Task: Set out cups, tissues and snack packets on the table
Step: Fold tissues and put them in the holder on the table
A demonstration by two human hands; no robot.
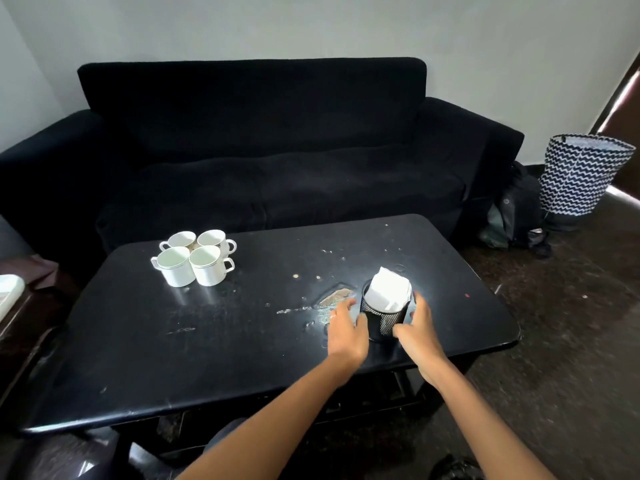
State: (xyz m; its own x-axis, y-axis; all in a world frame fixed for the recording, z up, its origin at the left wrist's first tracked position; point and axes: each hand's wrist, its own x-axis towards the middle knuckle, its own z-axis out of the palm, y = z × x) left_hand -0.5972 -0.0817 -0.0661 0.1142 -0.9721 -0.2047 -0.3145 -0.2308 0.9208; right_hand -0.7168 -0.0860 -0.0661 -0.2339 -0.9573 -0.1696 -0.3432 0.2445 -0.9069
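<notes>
Partly, hands (382, 329) hide the mesh holder's (384, 318) base

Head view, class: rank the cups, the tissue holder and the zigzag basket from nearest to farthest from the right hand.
1. Tissue holder: beside the right hand.
2. Cups: far left on the table.
3. Zigzag basket: on the floor, right of the sofa.

Both hands — left hand (346, 329), right hand (420, 332) — open, outstretched
</notes>
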